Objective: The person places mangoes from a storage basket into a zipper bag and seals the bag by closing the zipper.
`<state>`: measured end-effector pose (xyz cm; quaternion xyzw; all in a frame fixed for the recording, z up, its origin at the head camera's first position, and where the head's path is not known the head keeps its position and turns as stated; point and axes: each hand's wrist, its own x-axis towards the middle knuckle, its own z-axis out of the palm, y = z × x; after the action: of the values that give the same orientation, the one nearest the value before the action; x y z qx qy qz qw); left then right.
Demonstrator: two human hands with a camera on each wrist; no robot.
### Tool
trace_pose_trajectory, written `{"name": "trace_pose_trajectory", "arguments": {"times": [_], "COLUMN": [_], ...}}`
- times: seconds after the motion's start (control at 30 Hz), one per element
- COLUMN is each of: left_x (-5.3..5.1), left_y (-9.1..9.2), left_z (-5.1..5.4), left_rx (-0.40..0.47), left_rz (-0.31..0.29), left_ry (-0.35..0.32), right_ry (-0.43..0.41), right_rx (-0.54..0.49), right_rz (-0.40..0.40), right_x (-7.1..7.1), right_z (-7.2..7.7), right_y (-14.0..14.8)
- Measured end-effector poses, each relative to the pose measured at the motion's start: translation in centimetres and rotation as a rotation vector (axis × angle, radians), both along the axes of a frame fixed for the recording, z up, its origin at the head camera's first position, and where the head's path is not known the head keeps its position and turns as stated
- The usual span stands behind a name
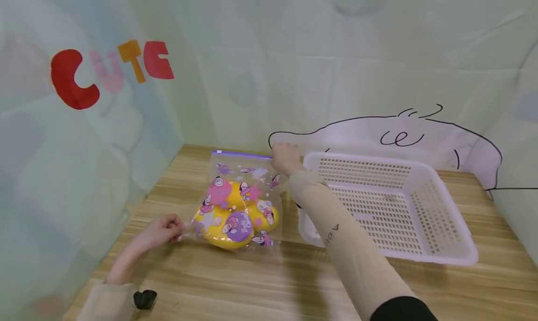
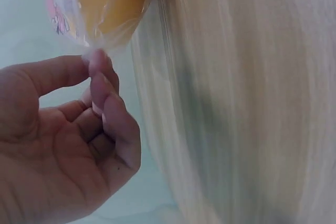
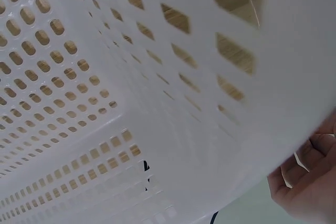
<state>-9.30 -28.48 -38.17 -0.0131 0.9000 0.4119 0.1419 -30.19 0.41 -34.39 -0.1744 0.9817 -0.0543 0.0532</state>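
A clear zip bag (image 1: 235, 204) printed with pink and purple cartoon figures lies on the wooden table, rounded yellow things bulging inside it. Its purple zip strip runs along the far edge, the white slider (image 1: 218, 151) near the left end. My left hand (image 1: 161, 231) pinches the bag's near left corner between thumb and fingertips; the left wrist view shows the gathered plastic (image 2: 102, 45) there. At the far right corner, the right hand (image 1: 286, 158) grips the end of the zip strip. Its fingertips are hidden in the head view, and the basket wall partly covers that hand in the right wrist view.
Right of the bag stands a white plastic basket (image 1: 451, 213) with a perforated floor and walls, under and beside my right forearm. Fabric walls (image 1: 235, 92) enclose the table at the back and left, with letters reading CUTE on the left one.
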Motion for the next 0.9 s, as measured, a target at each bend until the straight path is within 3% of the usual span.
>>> {"name": "trace_pose_trajectory", "arguments": {"times": [0.17, 0.3, 0.47, 0.57, 0.73, 0.9], "left_x": [-0.2, -0.5, -0.9, -1.0, -1.2, -1.7], "left_y": [1.2, 3.0, 6.5, 8.4, 10.3, 10.6], "left_z": [0.4, 1.1, 1.3, 1.1, 0.8, 0.7], "left_rx": [-0.189, -0.337, -0.425, -0.473, -0.532, -0.54], "left_rz": [0.016, 0.013, -0.094, -0.196, -0.302, -0.284], "left_ry": [0.097, 0.237, 0.551, 0.684, 0.76, 0.745], "right_ry": [-0.02, -0.023, -0.028, -0.024, 0.002, 0.012], "right_rx": [0.026, 0.018, -0.003, -0.018, -0.081, -0.166], "right_rz": [-0.012, -0.013, -0.002, 0.02, 0.06, 0.091], "right_x": [0.0, 0.1, 0.2, 0.3, 1.0, 3.0], "right_z": [-0.3, 0.0, 0.5, 0.9, 2.8, 6.1], "right_y": [0.5, 0.8, 1.2, 1.5, 2.6, 4.7]}}
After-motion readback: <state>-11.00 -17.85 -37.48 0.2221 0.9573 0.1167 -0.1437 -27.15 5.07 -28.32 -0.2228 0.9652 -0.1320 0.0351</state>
